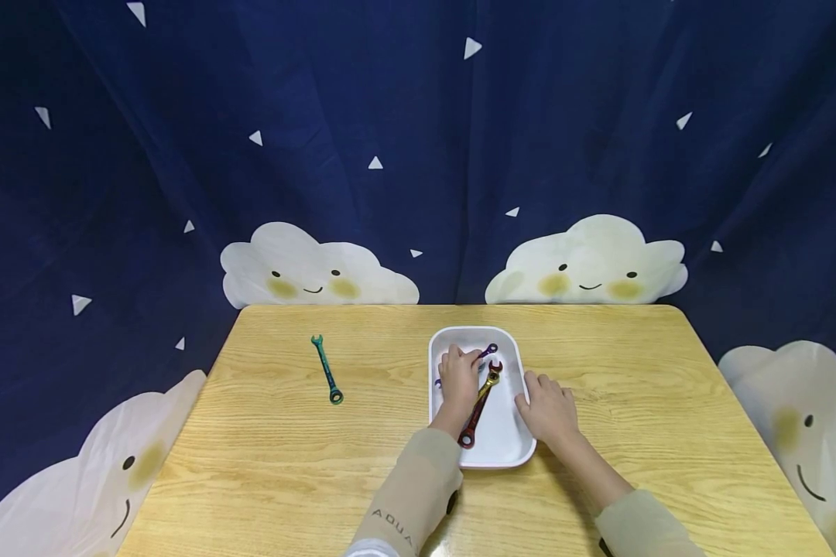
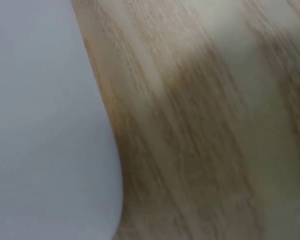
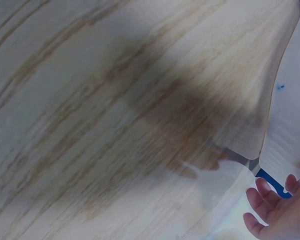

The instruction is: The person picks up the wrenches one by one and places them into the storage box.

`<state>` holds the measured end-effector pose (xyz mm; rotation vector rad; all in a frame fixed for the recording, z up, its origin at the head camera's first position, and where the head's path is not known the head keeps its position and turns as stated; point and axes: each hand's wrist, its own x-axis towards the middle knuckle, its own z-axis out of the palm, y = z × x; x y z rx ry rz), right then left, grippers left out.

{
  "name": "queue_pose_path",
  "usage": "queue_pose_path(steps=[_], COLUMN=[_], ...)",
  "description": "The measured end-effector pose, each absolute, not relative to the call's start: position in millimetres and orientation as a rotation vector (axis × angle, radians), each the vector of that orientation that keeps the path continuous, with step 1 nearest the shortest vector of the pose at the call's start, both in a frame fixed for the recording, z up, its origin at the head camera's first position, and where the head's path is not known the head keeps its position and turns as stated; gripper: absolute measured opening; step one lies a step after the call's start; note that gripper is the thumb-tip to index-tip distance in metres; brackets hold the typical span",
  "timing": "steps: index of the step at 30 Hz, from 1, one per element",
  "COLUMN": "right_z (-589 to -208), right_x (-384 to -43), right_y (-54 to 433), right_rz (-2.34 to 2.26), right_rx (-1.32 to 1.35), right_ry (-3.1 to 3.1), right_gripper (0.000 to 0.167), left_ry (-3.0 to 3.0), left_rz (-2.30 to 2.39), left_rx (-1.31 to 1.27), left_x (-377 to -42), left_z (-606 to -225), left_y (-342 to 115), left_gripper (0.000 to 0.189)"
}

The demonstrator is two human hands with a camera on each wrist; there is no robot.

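Note:
My left hand reaches into the white tray, its fingers bent down round a purple ratcheting wrench. Both wrench ends stick out past the hand, which hides the middle. Beside it lie a red wrench and a gold one, partly overlapping. A bluish piece shows near the fingers, too small to make out. My right hand rests at the tray's right side, fingers loosely bent and holding nothing. In the right wrist view, the fingers appear close to the tray wall.
A teal wrench lies apart on the wooden table, left of the tray. Behind the table hangs a dark blue curtain with white triangles and clouds. The left wrist view holds only tray wall and wood.

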<state>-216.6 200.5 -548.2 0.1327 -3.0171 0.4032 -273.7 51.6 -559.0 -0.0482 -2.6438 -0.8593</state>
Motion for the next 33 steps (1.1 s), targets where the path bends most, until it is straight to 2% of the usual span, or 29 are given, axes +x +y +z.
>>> queue_pose_path(steps=[33], right_z=[-547.8], right_x=[-216.7], right_y=[199.9], right_rz=[0.402], right_rx=[0.129], right_ry=[-3.023], right_gripper=[0.035], left_ry=[-2.797], left_rz=[-0.733], left_rx=[-0.048], left_x=[-269.6], left_z=[-575.3], left_y=[47.6], left_gripper=[0.020])
